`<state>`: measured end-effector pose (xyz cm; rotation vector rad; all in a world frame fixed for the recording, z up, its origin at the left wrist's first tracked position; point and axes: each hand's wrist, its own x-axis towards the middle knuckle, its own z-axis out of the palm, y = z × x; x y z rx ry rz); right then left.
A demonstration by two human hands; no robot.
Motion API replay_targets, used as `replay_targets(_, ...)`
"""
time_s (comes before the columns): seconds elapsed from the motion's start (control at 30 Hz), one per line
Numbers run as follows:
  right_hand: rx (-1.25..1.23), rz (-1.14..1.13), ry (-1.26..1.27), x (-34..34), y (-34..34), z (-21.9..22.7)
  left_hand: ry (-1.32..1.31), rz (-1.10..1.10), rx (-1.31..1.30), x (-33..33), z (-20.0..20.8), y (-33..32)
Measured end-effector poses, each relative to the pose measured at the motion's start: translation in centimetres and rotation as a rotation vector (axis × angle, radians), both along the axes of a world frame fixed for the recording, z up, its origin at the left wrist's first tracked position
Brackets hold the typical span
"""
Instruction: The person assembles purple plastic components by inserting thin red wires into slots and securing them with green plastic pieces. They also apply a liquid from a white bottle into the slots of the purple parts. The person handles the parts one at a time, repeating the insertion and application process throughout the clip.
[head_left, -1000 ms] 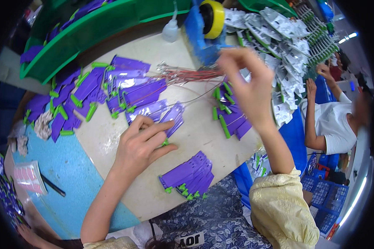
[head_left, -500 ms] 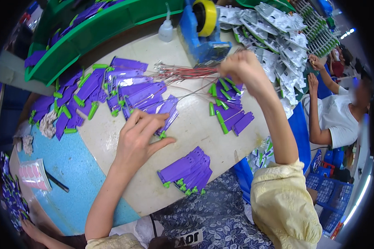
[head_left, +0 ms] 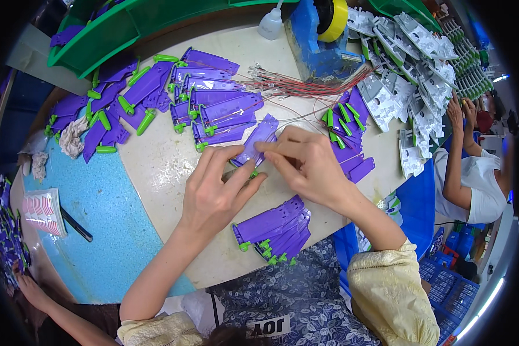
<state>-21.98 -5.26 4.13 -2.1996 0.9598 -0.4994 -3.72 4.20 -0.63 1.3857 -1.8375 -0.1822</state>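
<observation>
Low over the worktable, my left hand (head_left: 216,187) has its fingers curled round a purple plastic piece (head_left: 264,131) with a green end. Bent over the same piece is my right hand (head_left: 314,164), its thumb and fingertips pinched against the purple surface. Whatever lies between those fingertips is too small to make out. Beyond both hands stretches a bundle of thin red wires (head_left: 317,86), and loose strands trail toward the piece. Purple pieces with wires on them (head_left: 228,109) overlap to the left of the bundle. A fanned stack of purple pieces (head_left: 277,228) lies nearer me.
A blue tape dispenser (head_left: 308,43) with yellow-cored tape and a white squeeze bottle (head_left: 270,26) stand at the back. Silvery-grey plastic parts (head_left: 380,95) pile up at right. A green bin (head_left: 109,40) borders the far left. A co-worker (head_left: 473,184) sits at right.
My right hand has come from beside the tape dispenser down to the purple piece at my left hand. The view has shifted a little, so the table things appear further right.
</observation>
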Motion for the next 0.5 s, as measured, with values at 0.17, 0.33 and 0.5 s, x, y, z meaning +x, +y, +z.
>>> replay_targets(0.17,-0.194,-0.214,-0.157,0.4,-2.9,0.1,-0.05,-0.004,0.179,-0.3,1.6,-0.6)
replay_targets(0.33,-0.074,0.165,0.176,2.8,-4.4,0.1,0.105,0.024,0.169,-0.2,1.0,-0.8)
replay_targets(0.5,0.472,0.324,0.316,5.8,-3.8,2.1,0.236,0.023,0.177,0.0,0.5,-0.6)
